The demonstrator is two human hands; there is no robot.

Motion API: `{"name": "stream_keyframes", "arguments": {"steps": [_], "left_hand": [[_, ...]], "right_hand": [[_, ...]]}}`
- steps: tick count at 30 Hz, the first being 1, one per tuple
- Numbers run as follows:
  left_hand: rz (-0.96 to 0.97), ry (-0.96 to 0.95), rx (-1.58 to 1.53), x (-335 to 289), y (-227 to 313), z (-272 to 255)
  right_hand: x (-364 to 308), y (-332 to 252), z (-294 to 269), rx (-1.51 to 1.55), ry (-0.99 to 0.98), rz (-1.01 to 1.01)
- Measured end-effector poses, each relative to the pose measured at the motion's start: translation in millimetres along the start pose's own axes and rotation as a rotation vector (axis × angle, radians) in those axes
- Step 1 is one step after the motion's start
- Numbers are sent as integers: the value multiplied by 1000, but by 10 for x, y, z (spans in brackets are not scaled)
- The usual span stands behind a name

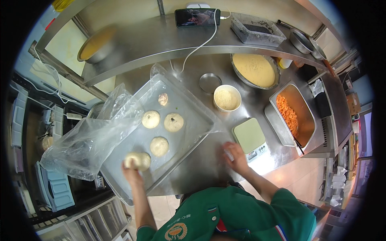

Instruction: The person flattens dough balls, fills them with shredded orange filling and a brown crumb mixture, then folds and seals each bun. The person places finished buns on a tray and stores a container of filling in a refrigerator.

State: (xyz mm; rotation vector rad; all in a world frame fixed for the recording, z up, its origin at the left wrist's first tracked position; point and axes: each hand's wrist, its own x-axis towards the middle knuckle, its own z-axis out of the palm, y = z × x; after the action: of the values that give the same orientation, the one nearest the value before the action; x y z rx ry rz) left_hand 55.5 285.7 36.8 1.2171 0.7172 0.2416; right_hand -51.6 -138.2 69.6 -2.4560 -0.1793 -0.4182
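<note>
At the near left of a metal tray (114,176) my left hand (132,173) has its fingers closed on a pale dough ball (138,160); the lump looks doubled, and the fingertips are partly blurred. Three other round dough balls, one (159,146) closest to the hand, one (150,119) farther left and one (173,122) with dark specks on top, lie on the tray. Behind them sits a small irregular piece (163,99). Smeared a little by motion, my right hand (236,158) hovers by the green-topped kitchen scale (249,135), fingers apart, with nothing visible in it.
Crumpled clear plastic (92,136) covers the tray's left side. Beyond the scale stand a tub of pale crumbs (227,98), a round metal lid (210,82) and a bowl of yellow mixture (255,70). A steel pan (307,120) of orange shreds is at right. A shelf (161,40) overhangs the back.
</note>
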Motion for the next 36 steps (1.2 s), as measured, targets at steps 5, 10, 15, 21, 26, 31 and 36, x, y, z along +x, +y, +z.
{"name": "stream_keyframes", "arguments": {"steps": [5, 10, 15, 21, 26, 31, 36], "left_hand": [[487, -616, 449, -1461, -128, 845], [1270, -1044, 908, -1460, 116, 1091], [1466, 209, 1427, 362, 1983, 845], [637, -120, 1509, 1129, 1667, -716], [1113, -515, 1616, -883, 607, -657], [594, -557, 1300, -1020, -53, -774], [428, -420, 1272, -750, -297, -687]], "right_hand": [[150, 107, -171, 28, 50, 162], [88, -33, -150, 114, -55, 59], [-19, -157, -92, 159, -71, 26], [411, -464, 174, 281, -218, -116], [1140, -1112, 602, 335, -256, -351], [1653, -2499, 1620, 401, -315, -572], [1405, -2504, 2780, -341, -663, -703]]}}
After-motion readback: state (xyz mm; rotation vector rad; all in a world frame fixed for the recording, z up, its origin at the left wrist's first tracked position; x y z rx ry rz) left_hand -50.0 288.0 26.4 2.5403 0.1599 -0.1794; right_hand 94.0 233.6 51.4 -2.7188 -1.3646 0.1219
